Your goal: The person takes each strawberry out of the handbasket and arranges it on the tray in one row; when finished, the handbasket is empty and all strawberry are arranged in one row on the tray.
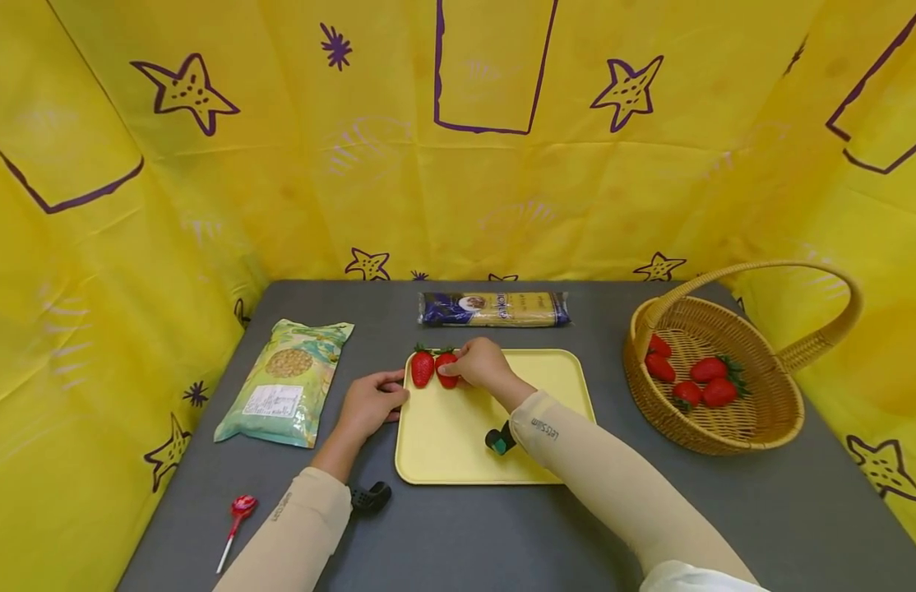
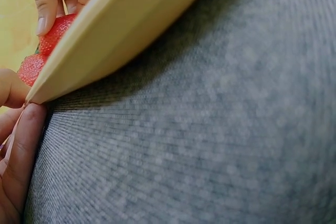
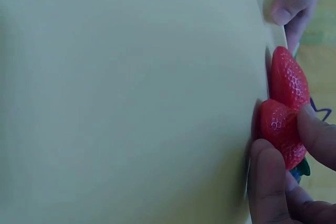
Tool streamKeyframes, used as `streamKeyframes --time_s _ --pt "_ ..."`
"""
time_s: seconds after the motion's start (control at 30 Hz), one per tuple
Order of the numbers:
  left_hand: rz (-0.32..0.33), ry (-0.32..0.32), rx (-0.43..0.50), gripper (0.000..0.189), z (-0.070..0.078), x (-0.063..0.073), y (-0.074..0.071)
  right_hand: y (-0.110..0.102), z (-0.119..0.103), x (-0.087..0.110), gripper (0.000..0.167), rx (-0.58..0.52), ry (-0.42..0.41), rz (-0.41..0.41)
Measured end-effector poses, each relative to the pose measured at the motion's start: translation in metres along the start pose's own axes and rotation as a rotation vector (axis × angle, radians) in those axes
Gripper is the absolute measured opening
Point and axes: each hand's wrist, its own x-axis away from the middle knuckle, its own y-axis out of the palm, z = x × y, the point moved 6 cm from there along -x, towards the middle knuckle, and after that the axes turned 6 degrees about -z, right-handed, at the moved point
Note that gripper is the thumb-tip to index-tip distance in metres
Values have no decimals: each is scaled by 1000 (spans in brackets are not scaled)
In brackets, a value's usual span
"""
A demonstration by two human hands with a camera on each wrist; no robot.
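My right hand (image 1: 485, 363) pinches a red strawberry (image 3: 280, 129) between thumb and fingers at the far left part of the pale yellow tray (image 1: 458, 444). Right beside it on the tray lies another strawberry (image 1: 423, 370), and the two touch in the right wrist view. My left hand (image 1: 371, 404) holds the tray's left edge, its thumb on the rim and its other fingers outside and partly hidden. Over to the right, several more strawberries (image 1: 719, 392) lie inside a wicker basket (image 1: 713, 440) with a tall arched handle.
Behind the tray lies a long pack of pasta (image 1: 495, 309). A green printed bag (image 1: 288, 382) is left of my left hand, with a red lollipop (image 1: 243, 506) nearer the front. Yellow patterned cloth (image 1: 399, 189) hangs around the grey table (image 1: 443, 543).
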Motion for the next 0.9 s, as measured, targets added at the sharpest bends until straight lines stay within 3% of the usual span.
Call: streamKeyframes --time_s 0.37,0.47,0.6,0.77,0.9 --pt "-12 -7 -7 40 1 1 6 0 9 4 39 -115 23 -38" --pt "-13 -8 -10 40 1 1 7 -4 11 8 43 -91 25 -58" --pt "-11 -5 -15 40 2 1 6 -15 12 18 62 1 30 -107" --pt "-10 2 -23 41 4 2 4 -48 13 38 74 89 -17 -237" --pt "3 -4 -25 40 4 2 3 -84 10 67 67 130 -117 -458"
